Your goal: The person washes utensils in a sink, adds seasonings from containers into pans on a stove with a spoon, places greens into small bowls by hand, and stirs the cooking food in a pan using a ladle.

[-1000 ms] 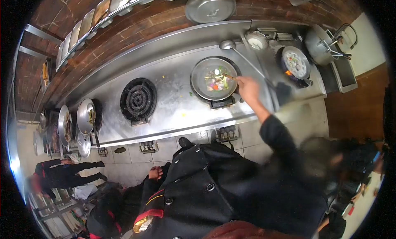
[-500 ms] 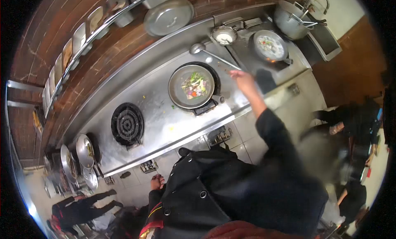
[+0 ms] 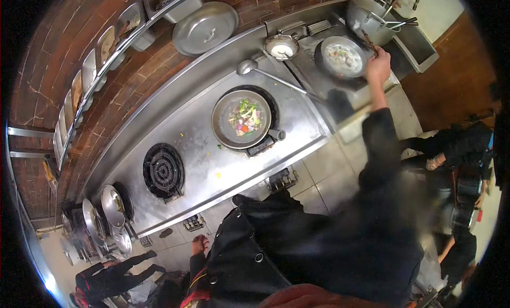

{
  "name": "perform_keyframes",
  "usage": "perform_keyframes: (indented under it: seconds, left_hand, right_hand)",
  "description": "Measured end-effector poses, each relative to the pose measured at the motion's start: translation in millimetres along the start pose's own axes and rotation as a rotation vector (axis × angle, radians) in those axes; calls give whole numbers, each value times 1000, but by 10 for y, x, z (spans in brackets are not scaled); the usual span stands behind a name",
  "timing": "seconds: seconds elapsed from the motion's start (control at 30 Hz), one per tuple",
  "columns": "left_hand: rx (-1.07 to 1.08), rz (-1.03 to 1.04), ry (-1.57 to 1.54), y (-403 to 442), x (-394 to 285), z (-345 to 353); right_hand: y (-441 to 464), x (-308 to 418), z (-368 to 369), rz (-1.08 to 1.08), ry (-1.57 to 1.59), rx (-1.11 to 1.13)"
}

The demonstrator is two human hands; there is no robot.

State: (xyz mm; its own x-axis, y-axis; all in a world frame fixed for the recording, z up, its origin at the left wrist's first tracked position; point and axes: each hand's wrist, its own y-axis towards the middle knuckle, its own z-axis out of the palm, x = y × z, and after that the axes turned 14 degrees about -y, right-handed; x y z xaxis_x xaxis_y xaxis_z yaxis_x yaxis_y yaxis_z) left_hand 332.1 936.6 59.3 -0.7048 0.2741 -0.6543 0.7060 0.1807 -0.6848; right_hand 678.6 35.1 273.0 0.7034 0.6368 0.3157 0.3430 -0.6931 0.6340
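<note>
My right hand [image 3: 378, 69] is closed around the lower end of a thin brown stick-like utensil [image 3: 368, 40]; its exact kind is unclear. Beside that hand, a pan [image 3: 324, 58] with whitish liquid and food bits sits at the right end of the cooktop; the hand covers the pan's handle area. Low at my side hangs my left hand [image 3: 200, 245], its fingers loosely bent and apart, with nothing visible in them. A second pan [image 3: 222, 128] with chopped green, white and orange vegetables rests on the middle burner. Behind it lies a long-handled ladle [image 3: 279, 81].
Left on the steel cooktop [image 3: 202, 164] is a bare black burner [image 3: 163, 171]. A small bowl of white stuff [image 3: 282, 47] and a large pot [image 3: 366, 18] stand at the back. Several pans [image 3: 112, 204] stack far left. Other people [image 3: 111, 273] are on both sides.
My right hand has moved right, from near the ladle's handle to the whitish pan, and now grips the brown utensil. The flame glimpsed by that pan is no longer visible. My view shifted slightly.
</note>
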Motion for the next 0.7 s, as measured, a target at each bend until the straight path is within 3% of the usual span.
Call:
perform_keyframes:
  seconds: [0.07, 0.1, 0.13, 0.2, 0.27, 0.3, 0.4, 0.43, 0.47, 0.5, 0.53, 0.57, 0.6, 0.67, 0.7]
  left_hand:
    - [-71, -212, -11, -48, -118, -23]
    - [-72, -215, -7, -81, -101, -58]
    - [-57, -65, 37, -95, 5, -136]
    - [-41, 89, 71, 51, 181, -316]
    - [15, -340, -567, 187, 312, -534]
    - [-84, -300, -372, 122, 208, -410]
    - [-6, -261, -532, 282, 344, -395]
    - [-67, -273, -452, 260, 351, -295]
    - [-150, -286, -392, 276, 286, -201]
    - [-132, -233, -348, 280, 217, -137]
    - [-122, -184, -306, 227, 201, -105]
    - [-101, -96, -257, 296, 376, -116]
    - [-73, -9, -194, 409, 574, -117]
    - [-184, -203, -346, 361, 339, -14]
    - [-129, 28, -338, 575, 751, -37]
  right_hand:
    - [-33, -175, 367, -42, -84, 4]
    - [-71, -345, 673, -115, -214, 21]
    - [-85, -406, 761, -188, -345, 37]
    - [-61, -452, 808, -182, -311, 2]
    - [-92, -467, 750, -181, -278, -29]
    - [-86, -483, 723, -184, -262, -31]
    - [14, -581, 691, -251, -292, -37]
    - [57, -583, 619, -222, -72, -6]
    - [102, -446, 393, -400, 116, -64]
    - [211, -210, 140, -67, 364, 307]
    - [273, -63, 137, -136, 236, 123]
    - [429, 65, 311, -73, 342, 74]
    - [401, 511, -137, -88, 260, 3]
    - [432, 1274, -639, -137, 656, 69]
    - [385, 1706, -942, -169, 697, 60]
